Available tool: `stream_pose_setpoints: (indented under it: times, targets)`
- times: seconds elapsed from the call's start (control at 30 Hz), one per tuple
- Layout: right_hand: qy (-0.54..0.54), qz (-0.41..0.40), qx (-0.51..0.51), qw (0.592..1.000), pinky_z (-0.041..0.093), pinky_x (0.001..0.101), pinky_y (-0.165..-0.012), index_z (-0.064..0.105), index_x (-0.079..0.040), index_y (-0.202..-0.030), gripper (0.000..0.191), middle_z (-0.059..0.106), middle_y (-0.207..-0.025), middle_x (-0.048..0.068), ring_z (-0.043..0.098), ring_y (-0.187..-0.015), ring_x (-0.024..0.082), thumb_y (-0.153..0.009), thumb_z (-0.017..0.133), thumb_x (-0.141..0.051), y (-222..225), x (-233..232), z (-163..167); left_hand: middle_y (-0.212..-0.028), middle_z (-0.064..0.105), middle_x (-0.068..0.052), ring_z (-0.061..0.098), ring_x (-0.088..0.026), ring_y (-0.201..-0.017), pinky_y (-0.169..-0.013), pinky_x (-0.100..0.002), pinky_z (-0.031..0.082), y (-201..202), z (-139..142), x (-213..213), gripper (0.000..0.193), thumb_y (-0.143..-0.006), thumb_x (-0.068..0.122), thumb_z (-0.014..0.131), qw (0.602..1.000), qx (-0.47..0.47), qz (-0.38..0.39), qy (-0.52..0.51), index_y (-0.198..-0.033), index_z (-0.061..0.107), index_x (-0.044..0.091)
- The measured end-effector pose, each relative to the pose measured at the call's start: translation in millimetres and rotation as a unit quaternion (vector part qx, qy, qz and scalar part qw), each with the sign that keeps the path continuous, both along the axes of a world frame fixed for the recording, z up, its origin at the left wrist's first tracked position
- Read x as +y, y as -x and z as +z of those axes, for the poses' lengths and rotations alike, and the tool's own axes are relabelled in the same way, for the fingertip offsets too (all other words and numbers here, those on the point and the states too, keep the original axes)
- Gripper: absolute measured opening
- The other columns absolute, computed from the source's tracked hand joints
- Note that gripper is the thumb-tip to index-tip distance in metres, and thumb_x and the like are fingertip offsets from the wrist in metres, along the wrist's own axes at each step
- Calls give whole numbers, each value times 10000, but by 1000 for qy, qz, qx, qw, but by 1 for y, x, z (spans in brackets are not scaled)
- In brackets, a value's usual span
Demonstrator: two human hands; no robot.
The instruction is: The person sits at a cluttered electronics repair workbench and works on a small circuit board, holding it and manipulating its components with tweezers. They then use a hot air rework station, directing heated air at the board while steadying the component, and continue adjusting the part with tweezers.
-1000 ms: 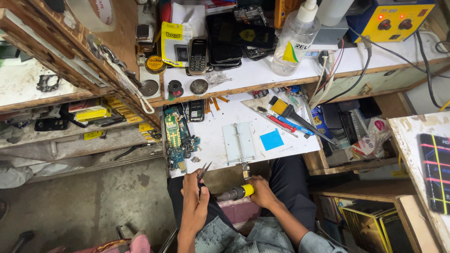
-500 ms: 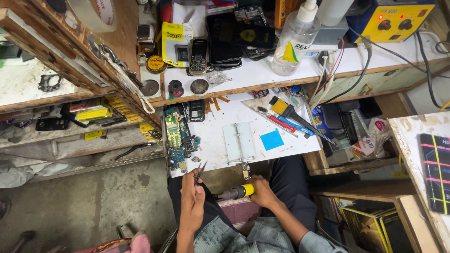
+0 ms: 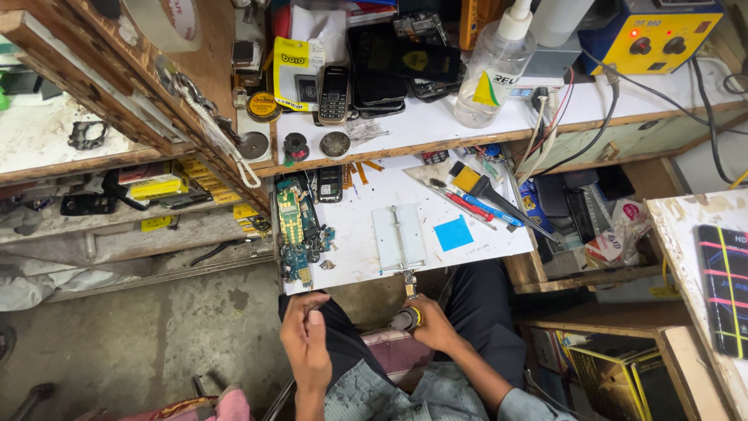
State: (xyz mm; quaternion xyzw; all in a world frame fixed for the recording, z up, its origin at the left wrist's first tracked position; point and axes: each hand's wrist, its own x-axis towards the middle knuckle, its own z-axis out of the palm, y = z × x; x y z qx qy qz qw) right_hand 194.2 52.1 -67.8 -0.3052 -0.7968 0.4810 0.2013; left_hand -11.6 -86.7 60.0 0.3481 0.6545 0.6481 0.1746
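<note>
**Bench, seated work, two hands over lap**

Right hand (image 3: 433, 326): closed round a dark-handled tool with yellow band (image 3: 406, 318), held just below the near edge of the white work board (image 3: 354, 234). Left hand (image 3: 305, 339): fingers curled in, pinching something too small to tell. On board: metal holder plate (image 3: 398, 236), blue square (image 3: 453, 233), circuit boards (image 3: 292, 226) at left edge.

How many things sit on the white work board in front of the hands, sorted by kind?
Green circuit boards: 1
Metal holder plates: 1
Blue square pads: 1
Yellow-handled brushes: 1
Dark phones: 1
Pens, red and blue: 2
Total: 7
</note>
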Motion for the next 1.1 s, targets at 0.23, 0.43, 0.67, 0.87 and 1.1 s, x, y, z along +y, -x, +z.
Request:
stream_pose_setpoints:
  times: [0.23, 0.43, 0.67, 0.87, 1.1]
  targets:
    - [51, -15, -52, 997, 529, 424, -724, 677, 7, -845, 251, 676, -837, 190, 682, -818, 358, -617, 781, -16, 10, -7, 14, -983, 597, -84, 558, -231, -886, -833, -388, 380, -27, 43, 12, 343, -857, 320, 672, 981, 162, -62, 85, -1084, 712, 66]
    - [2, 15, 4, 1000, 532, 426, -737, 659, 3, -835, 234, 677, -842, 198, 672, -850, 387, -628, 765, -26, 9, -6, 14, -970, 562, -110, 529, -291, -937, -835, -416, 344, -41, 54, 18, 396, -834, 359, 712, 968, 211, -102, 90, -1095, 697, 62]
    - [28, 10, -27, 999, 539, 421, -737, 662, 6, -846, 215, 678, -857, 195, 682, -854, 391, -667, 772, -40, 9, -5, 17, -952, 575, -105, 541, -272, -906, -827, -407, 341, -42, 55, 21, 404, -839, 367, 726, 971, 181, -112, 111, -1103, 702, 63]
    - [23, 36, -40, 998, 526, 423, -761, 659, 7, -837, 260, 681, -840, 186, 666, -874, 379, -599, 764, -8, 7, 1, 15, -971, 592, -100, 552, -252, -902, -835, -394, 344, -40, 52, 23, 406, -843, 361, 710, 974, 165, -108, 111, -1113, 705, 57]
    - [29, 54, -45, 997, 508, 424, -762, 649, 18, -844, 271, 676, -839, 177, 645, -861, 367, -587, 734, 22, 1, 6, 12, -1014, 607, -96, 546, -243, -901, -848, -384, 350, -38, 46, 25, 396, -870, 344, 683, 979, 136, -109, 104, -1125, 696, 42]
